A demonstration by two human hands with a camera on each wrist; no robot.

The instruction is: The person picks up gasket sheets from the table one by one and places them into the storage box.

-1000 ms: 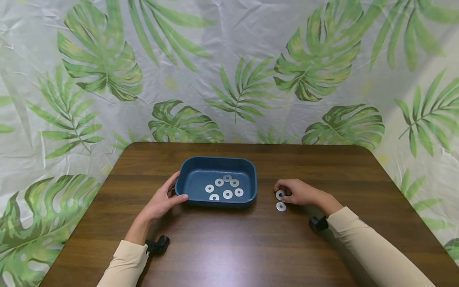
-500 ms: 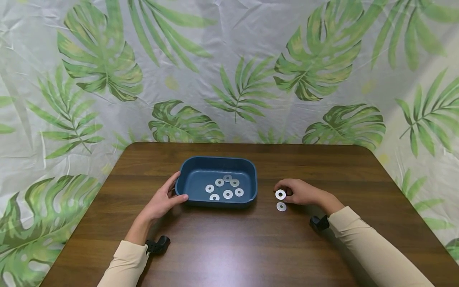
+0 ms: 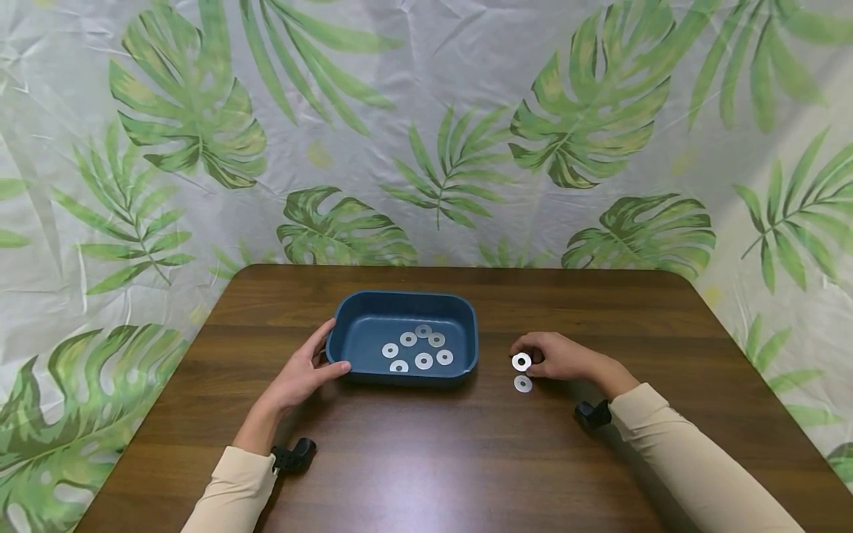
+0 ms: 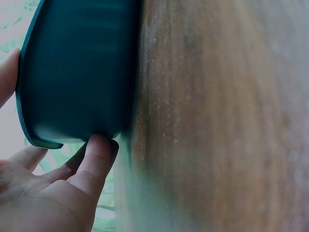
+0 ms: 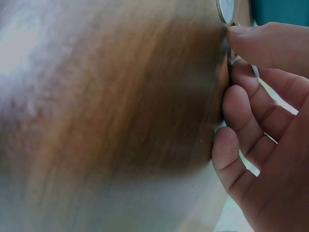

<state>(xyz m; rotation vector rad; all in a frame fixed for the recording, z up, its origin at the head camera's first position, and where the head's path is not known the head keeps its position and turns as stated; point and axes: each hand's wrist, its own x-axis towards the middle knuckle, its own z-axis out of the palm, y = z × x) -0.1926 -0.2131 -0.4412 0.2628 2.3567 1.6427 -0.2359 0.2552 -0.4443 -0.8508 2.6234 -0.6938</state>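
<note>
In the head view my left hand [image 3: 298, 376] holds the left end of a blue rectangular tray [image 3: 400, 377]. Its thumb lies over the front rim, and its fingers reach along the left side. The left wrist view shows fingertips against the tray's wall [image 4: 77, 77]. To the tray's right, my right hand [image 3: 558, 357] pinches a metal washer [image 3: 515, 363] between thumb and fingers, at or just over the table. Just in front of it lies another washer [image 3: 518, 387]. In the right wrist view the pinched washer is mostly hidden by the thumb [image 5: 270, 43].
Several flat washers [image 3: 418, 362] lie inside the tray, two of them overlapping near its back. The brown wooden table [image 3: 426, 459] ends at a leaf-patterned cloth [image 3: 453, 148] behind. Each wrist wears a black camera [image 3: 293, 454].
The washer in my right hand has tilted slightly and catches more light than one second ago. Both hands and the tray stay in place.
</note>
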